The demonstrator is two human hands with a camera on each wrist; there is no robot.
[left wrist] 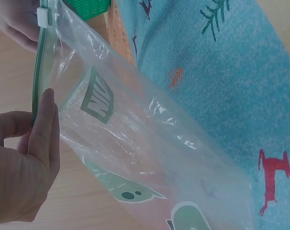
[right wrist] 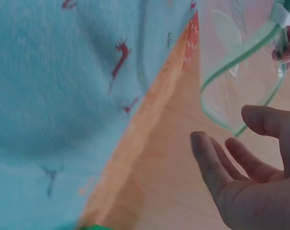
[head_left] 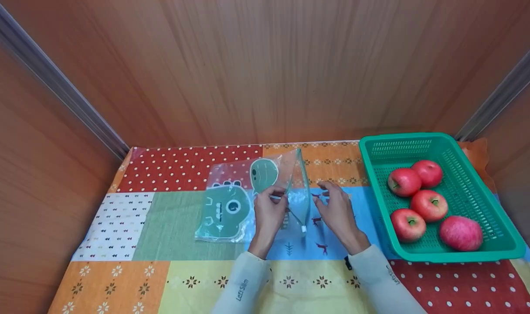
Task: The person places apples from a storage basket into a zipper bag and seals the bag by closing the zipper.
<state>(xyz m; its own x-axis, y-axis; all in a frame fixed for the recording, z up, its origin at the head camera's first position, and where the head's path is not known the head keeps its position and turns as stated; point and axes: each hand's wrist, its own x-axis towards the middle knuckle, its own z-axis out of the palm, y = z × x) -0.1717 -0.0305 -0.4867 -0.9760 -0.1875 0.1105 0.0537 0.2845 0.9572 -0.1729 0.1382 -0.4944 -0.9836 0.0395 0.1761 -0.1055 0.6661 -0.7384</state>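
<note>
From my remote seat, I'm seeing the left hand [head_left: 270, 213] clamping the green zip strip [head_left: 307, 187] of a clear zipper bag [head_left: 243, 203] between thumb and fingers. The bag, printed with green cartoon animals, is stretching across the middle of the patchwork tablecloth [head_left: 173, 222], reaching toward its far edge. Its mouth is gaping toward the right, and a white slider [head_left: 303, 228] is sitting at the strip's near end.

The right hand [head_left: 338, 213] is holding nothing; its thumb and fingers are standing apart just beside that mouth, and I'm seeing a gap between them and the strip in the head view. A dark band [head_left: 348, 263] is showing at the right cuff.

By the cloth's right edge, a green plastic basket [head_left: 461, 256] is carrying five red apples [head_left: 429, 206], the pinkest one lying toward its near edge. Behind the cloth's far edge, a wood-grain panel [head_left: 247, 87] is rising.
</note>
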